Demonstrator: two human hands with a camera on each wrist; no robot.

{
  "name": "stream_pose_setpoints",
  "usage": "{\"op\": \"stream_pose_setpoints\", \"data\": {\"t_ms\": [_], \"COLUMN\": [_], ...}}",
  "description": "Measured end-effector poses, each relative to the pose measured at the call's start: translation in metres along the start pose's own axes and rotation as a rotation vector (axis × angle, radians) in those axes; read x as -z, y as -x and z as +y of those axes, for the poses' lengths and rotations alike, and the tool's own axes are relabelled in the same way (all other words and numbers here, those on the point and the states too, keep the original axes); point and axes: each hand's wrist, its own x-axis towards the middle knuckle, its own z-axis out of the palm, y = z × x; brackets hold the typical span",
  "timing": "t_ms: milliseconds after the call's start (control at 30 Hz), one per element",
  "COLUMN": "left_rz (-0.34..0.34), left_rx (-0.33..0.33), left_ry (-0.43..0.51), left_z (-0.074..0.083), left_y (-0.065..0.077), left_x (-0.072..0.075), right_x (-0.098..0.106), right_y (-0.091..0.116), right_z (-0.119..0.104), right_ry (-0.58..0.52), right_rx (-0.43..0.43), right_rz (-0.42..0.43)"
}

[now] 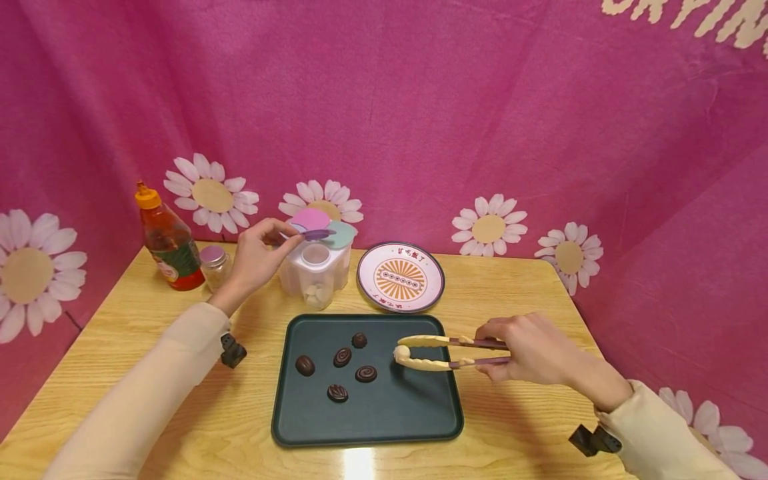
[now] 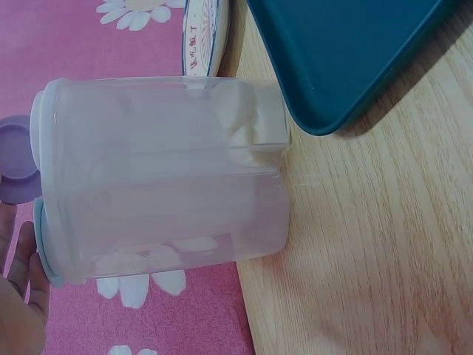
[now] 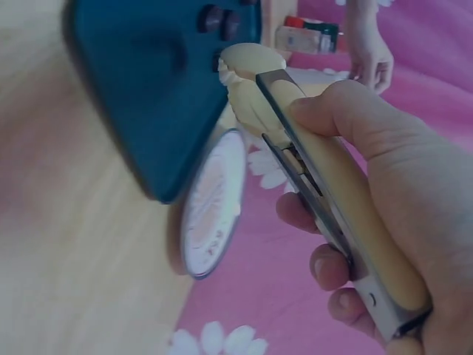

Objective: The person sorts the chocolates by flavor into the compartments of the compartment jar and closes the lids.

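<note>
R hand [image 1: 531, 350]: curled round tongs [image 1: 462, 341], prob. best squeezed lightly.
Pale ball [image 1: 401, 355] in tips nr R edge of tray [image 1: 402, 417]; L hand [image 1: 262, 252]: pinching purple lid [image 1: 319, 235].

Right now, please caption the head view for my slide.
Left hand holds a purple lid; right hand grips tongs holding a pale round piece.

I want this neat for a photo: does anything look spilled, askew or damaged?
Nothing stands out. The dark chocolates lie on the tray, and none shows on the table. The purple lid on the container is up, but the left hand pinches it.
</note>
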Motion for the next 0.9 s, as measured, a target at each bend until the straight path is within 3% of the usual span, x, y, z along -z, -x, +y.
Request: {"op": "stream_pose_setpoints", "data": {"t_ms": [900], "left_rz": [-0.009], "left_rx": [0.017], "left_ry": [0.010], "left_z": [0.002], "left_y": [0.001], "left_x": [0.000], "right_x": [0.046], "right_y": [-0.097], "right_z": [-0.013], "right_ry": [0.050], "right_rx": [0.148], "right_rz": [0.165]}}
